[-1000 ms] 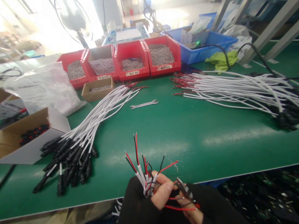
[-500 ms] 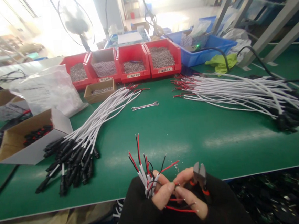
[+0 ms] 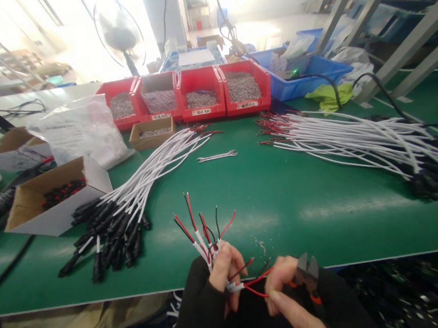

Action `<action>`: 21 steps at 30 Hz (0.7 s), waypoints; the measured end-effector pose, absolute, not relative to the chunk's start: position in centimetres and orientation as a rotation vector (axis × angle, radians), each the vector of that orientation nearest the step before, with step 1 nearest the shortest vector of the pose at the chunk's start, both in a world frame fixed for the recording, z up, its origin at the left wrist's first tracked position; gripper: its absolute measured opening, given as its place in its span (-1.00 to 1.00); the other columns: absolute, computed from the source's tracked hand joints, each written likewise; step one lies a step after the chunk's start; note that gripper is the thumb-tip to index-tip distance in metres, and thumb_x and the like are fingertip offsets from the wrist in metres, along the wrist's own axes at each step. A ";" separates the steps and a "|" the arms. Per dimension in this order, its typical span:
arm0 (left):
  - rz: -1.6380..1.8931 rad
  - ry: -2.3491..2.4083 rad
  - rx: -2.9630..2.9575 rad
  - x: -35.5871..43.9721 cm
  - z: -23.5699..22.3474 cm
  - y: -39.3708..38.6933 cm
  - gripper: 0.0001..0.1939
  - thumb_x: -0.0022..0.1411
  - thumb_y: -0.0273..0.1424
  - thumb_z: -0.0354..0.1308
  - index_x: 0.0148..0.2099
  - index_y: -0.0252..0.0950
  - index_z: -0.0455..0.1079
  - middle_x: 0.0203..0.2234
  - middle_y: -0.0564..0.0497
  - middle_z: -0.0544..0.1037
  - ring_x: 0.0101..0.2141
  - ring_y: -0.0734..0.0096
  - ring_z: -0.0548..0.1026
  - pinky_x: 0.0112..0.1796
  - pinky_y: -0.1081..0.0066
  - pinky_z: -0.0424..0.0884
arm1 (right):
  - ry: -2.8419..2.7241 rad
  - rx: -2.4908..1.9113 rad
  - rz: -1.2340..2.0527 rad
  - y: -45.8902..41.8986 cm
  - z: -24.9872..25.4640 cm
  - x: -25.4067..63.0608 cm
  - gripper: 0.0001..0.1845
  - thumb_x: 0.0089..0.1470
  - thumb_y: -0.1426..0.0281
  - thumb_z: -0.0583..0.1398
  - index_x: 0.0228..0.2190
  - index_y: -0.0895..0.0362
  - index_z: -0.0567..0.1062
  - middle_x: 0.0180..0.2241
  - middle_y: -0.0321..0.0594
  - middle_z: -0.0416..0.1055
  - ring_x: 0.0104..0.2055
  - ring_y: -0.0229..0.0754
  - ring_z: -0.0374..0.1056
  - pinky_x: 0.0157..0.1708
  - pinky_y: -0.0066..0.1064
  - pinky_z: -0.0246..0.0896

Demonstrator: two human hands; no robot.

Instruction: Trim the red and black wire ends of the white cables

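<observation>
At bottom centre, the left hand (image 3: 227, 267) clamps cables (image 3: 199, 239) while the right hand (image 3: 287, 287), cradling cutters (image 3: 308, 273), pinches a red wire (image 3: 257, 293), seemingly separating it, needing steadiness.

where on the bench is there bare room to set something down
Bare green benchtop lies between the two cable bundles, nearer you than the wrench. It's crowded along the red bins and around the white box.

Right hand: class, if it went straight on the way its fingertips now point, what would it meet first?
The right hand would first meet the red wire at its fingertips, then probably the white cable end in the left hand, though depth is unclear.
</observation>
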State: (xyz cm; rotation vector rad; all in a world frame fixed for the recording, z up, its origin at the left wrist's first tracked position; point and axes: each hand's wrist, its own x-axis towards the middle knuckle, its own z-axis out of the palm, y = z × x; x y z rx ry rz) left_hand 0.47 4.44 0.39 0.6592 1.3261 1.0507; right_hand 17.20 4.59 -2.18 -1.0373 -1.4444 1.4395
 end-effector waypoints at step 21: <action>0.899 1.205 0.683 0.8 -1.5 3.0 -0.61 0.08 0.00 0.43 -0.37 -0.25 0.63 -0.51 -0.07 0.60 -0.34 0.04 0.62 -0.20 0.20 0.55 | -1.455 -1.221 1.593 8.5 -0.2 17.9 -0.88 0.18 0.34 0.29 -0.39 0.09 0.55 -0.46 -0.32 0.57 -0.41 -0.24 0.51 -0.39 -0.51 0.41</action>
